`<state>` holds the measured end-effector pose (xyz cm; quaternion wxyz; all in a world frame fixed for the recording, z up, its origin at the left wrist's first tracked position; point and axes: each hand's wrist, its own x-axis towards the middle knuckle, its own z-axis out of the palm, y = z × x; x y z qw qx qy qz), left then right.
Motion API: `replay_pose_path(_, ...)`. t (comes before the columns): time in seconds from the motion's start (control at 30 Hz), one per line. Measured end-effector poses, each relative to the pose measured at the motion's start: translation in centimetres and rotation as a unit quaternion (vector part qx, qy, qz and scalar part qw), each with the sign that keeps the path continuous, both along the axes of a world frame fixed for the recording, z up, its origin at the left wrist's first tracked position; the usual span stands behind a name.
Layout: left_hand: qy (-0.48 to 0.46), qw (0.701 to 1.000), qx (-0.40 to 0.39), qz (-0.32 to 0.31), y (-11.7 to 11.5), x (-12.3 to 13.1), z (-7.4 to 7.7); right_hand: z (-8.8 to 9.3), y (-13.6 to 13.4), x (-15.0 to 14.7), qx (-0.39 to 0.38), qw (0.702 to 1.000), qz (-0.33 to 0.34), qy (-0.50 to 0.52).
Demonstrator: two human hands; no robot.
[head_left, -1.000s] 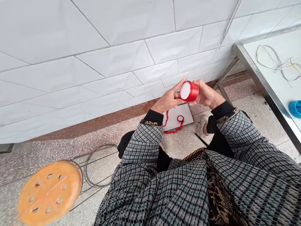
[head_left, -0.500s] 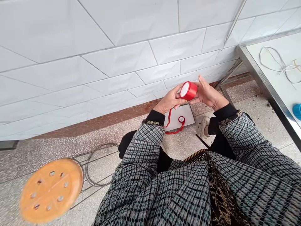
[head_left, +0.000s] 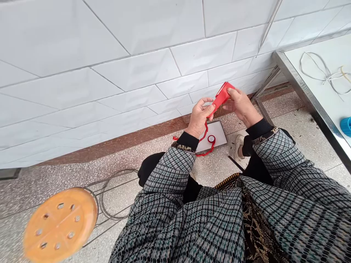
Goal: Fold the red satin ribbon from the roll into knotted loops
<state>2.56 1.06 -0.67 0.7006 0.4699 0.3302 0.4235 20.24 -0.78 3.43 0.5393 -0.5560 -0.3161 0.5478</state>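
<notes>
A roll of red ribbon (head_left: 227, 87) is held up in front of me, seen nearly edge-on. My right hand (head_left: 241, 106) grips it, thumb on top and the other fingers partly hidden below. From the roll a flat red strip runs down to my left hand (head_left: 197, 118), whose thumb and fingers pinch it. Beneath my hands, a small dark-red ribbon reel (head_left: 211, 138) rests on a white rectangular board (head_left: 219, 128). A twisted red strand (head_left: 210, 151) trails from that reel; another red length hangs by my left wrist.
To the right stands a metal-framed table (head_left: 304, 82) with thin white wire (head_left: 315, 76) and a blue plastic item (head_left: 346, 126) on it. An orange stool (head_left: 59, 224) with holes and metal legs lies on its side at lower left. White tiled wall (head_left: 142, 73) rises ahead.
The ribbon roll has turned from showing its white end to nearly edge-on and moved slightly up. My right hand, spread beside it before, now grips it, and a strip stretches between both hands.
</notes>
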Motion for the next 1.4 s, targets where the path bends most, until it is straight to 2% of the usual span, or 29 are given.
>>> replay_pose_path(0.2, -0.010, 1.000, 0.019, -0.013, -0.4, 0.0, 0.8, -0.5, 0.6, 0.5, -0.060, 0.997, 0.009, 0.051)
replay_pose_path(0.37, 0.038, 0.999, 0.026, -0.020, -0.5, -0.3, 0.7, -0.4, 0.7, 0.1, -0.083, 0.994, 0.013, 0.068)
replay_pose_path(0.43, 0.066, 0.997, 0.039, -0.022, -0.5, -0.3, 0.3, -0.4, 0.7, 0.1, -0.084, 0.993, 0.033, 0.082)
replay_pose_path(0.6, 0.114, 0.992, 0.042, 0.019, -0.2, -0.7, -0.2, -0.3, 0.5, 0.2, -0.092, 0.983, 0.115, 0.107)
replay_pose_path(0.87, 0.080, 0.991, 0.052, -0.092, 0.4, -1.9, 0.4, 0.7, -0.5, -0.2, -0.110, 0.968, 0.199, 0.111)
replay_pose_path(1.03, 0.037, 0.993, 0.033, -0.110, 0.6, -1.9, -0.2, 0.5, -0.6, -0.1, -0.121, 0.960, 0.236, 0.093)
replay_pose_path(1.1, 0.018, 0.994, 0.025, -0.102, 0.7, -2.0, -0.3, 0.5, -0.6, 0.2, -0.101, 0.962, 0.241, 0.084)
replay_pose_path(1.2, 0.000, 0.996, 0.019, -0.092, 0.7, -2.3, -0.3, 0.5, -0.7, 0.6, -0.033, 0.972, 0.225, 0.067)
replay_pose_path(1.3, 0.016, 0.996, 0.010, -0.083, 0.7, -2.4, -0.4, 0.2, -1.0, 0.6, 0.024, 0.971, 0.232, 0.046)
replay_pose_path(1.4, 0.028, 0.997, -0.007, -0.070, 0.7, -2.1, -0.8, -0.6, -1.1, 0.1, 0.048, 0.972, 0.231, 0.017)
